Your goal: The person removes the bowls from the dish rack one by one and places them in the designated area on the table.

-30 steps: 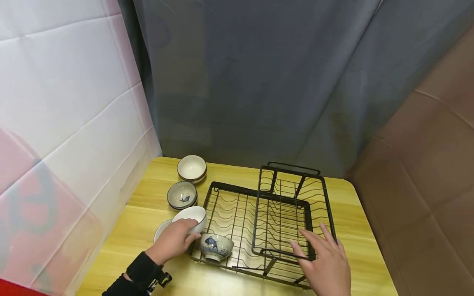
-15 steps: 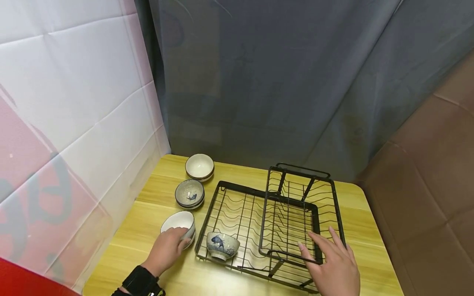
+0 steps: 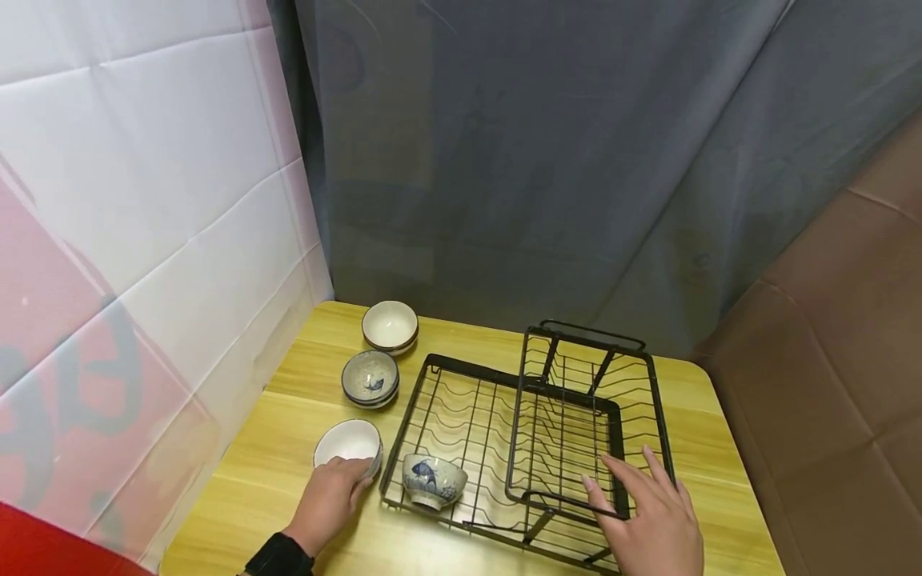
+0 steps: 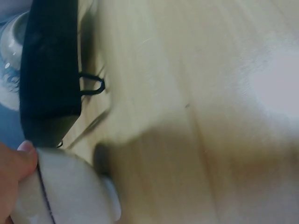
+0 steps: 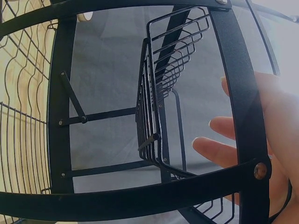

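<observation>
My left hand (image 3: pixel 329 498) pinches the near rim of a white bowl (image 3: pixel 350 440), which sits nested in a stack on the table's left side. In the left wrist view, the thumb (image 4: pixel 28 156) presses at the dark rim line of the bowl (image 4: pixel 74 186). My right hand (image 3: pixel 651 512) lies at the front right corner of the black dish rack's upper tier (image 3: pixel 515 440), fingers spread and loosely extended. The right wrist view has its fingers (image 5: pixel 217 151) reaching past the black frame. A blue fish-patterned bowl (image 3: pixel 434 482) leans tilted in the rack's lower front left corner.
Behind the left hand stand a stack of grey bowls with a fish motif (image 3: pixel 370 378) and a stack of cream bowls (image 3: pixel 390 326). The wide lower tier (image 3: pixel 461 408) extends left of the upper one. Curtain walls (image 3: pixel 490 160) enclose the wooden table (image 3: pixel 295 400).
The left hand has brought the white bowl left from the rack's edge and lowered it onto the stack, where it now sits level. The right hand stays at the rack; the head view shifted slightly.
</observation>
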The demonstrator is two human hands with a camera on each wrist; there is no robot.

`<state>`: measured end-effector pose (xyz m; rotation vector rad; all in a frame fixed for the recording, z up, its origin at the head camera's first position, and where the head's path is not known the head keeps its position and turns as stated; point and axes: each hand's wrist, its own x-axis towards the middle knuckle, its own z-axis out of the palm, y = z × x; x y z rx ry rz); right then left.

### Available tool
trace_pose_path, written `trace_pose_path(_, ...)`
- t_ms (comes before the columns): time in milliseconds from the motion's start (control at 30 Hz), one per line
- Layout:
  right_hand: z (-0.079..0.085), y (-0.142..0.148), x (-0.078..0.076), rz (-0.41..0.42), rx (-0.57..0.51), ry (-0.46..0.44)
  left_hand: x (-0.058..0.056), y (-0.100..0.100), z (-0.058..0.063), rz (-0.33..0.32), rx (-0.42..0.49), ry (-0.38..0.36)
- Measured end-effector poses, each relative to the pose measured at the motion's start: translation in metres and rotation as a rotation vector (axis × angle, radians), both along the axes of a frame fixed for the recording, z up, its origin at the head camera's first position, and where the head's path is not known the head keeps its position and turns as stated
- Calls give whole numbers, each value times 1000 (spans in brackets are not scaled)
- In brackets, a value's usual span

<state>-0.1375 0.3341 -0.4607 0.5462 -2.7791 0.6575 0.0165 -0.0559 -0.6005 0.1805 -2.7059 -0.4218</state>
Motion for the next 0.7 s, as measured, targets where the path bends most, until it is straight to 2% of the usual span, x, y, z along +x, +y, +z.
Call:
trace_pose_path(233,1,1,1,-5,-2,5,0,4,0,-14,16,-7)
trace_pose_path(467,1,4,3,-13,3,-5,-2,3,-5,-56,15,16)
trace_pose_path(700,2,1,3,6,-22,33,0,-2,-7,-41,7,-16)
